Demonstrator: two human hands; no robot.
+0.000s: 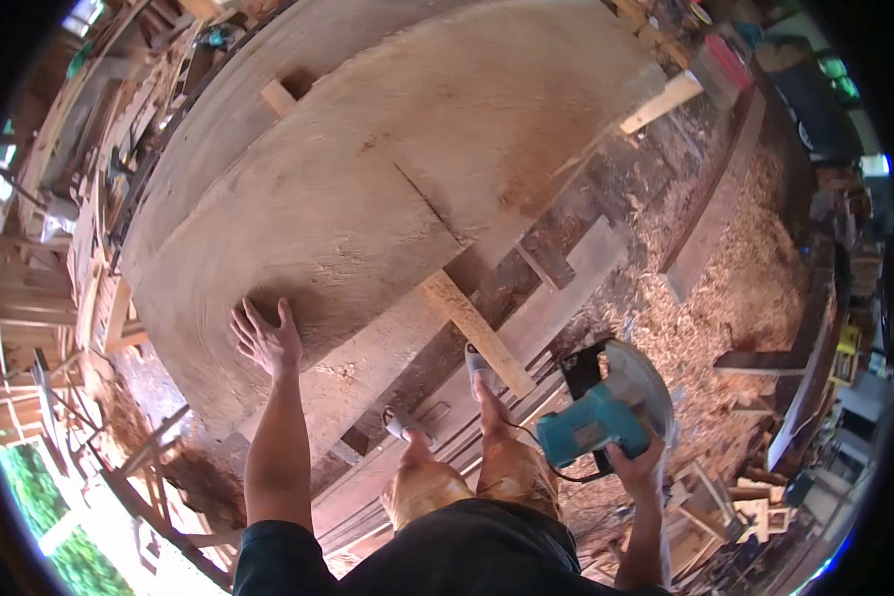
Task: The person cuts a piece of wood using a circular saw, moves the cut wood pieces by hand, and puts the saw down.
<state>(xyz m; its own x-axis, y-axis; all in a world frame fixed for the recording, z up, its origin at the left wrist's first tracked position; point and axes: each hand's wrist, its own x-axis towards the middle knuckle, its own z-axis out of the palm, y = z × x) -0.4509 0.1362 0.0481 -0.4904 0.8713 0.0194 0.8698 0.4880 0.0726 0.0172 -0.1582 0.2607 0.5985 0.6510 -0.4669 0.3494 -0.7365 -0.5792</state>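
Note:
A large, wide wooden slab (387, 149) slants across the view, with a dark crack near its lower right edge. My left hand (268, 336) lies on the slab near its lower left end, palm down with the fingers spread. On the right, my right hand (636, 465) is wrapped round the handle of a teal circular saw (591, 427). The saw hangs beside my leg, apart from the slab, and its round guard faces right. A light wooden batten (479, 333) sticks out from under the slab toward my feet.
Wood shavings (735, 268) cover the ground on the right. Long planks (556, 288) lie beneath and beside my sandalled feet. Offcuts (755, 512) are piled at the lower right. More lumber (94, 189) leans at the left. A dark cord runs from the saw toward my leg.

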